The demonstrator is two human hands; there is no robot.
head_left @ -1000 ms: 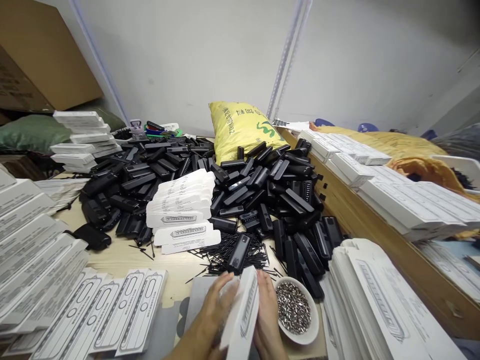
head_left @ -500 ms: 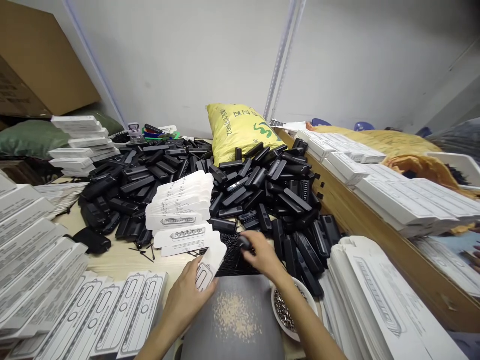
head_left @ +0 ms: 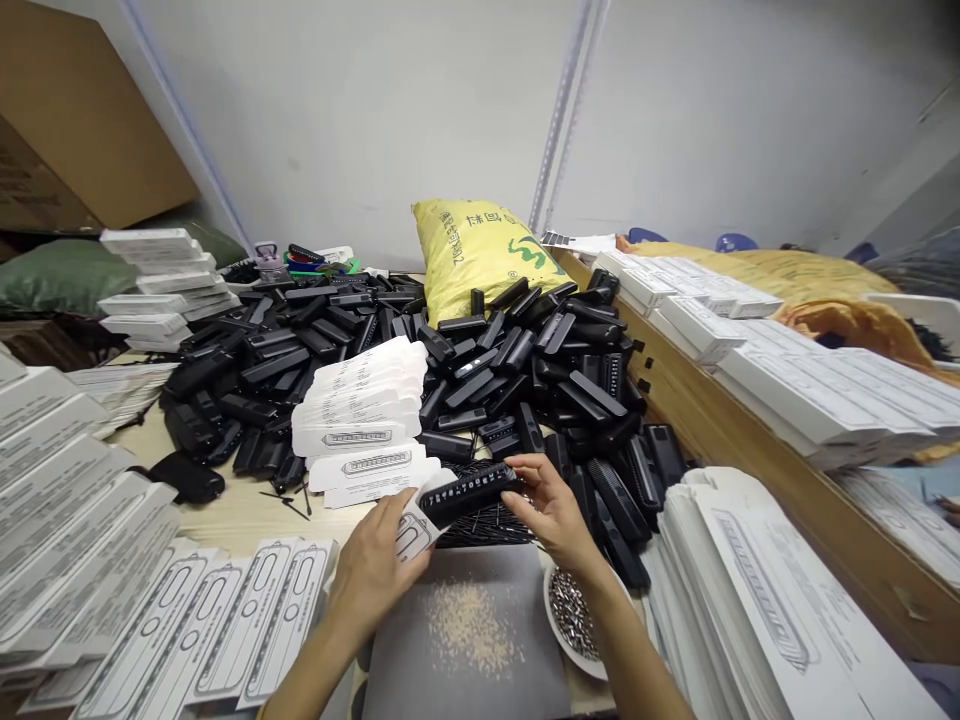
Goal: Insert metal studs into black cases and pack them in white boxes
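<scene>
My left hand (head_left: 379, 550) is closed around a small white printed carton (head_left: 411, 537) whose upper end points right. In my right hand (head_left: 551, 510) is a black plastic bar with a row of white digits (head_left: 471, 493), gripped by its right end between thumb and fingers. The bar's left end meets the carton's open end; how far inside it reaches, I cannot tell. Below the bar lies a bunch of thin black sticks (head_left: 480, 527). A fan of flat white cartons (head_left: 367, 420) lies just beyond my left hand.
A heap of black bars (head_left: 300, 345) covers the table, with a yellow sack (head_left: 480, 250) behind. Near my right forearm stands a bowl of small metal parts (head_left: 574, 610). A grey board (head_left: 405, 660) bears pale crumbs. Filled-out white boxes (head_left: 262, 620) line the left, flat cartons (head_left: 739, 570) the right.
My right hand has lifted the black bar from above the thin sticks and turned it, bringing its digits into view and its end against the carton. My left hand stays almost in place.
</scene>
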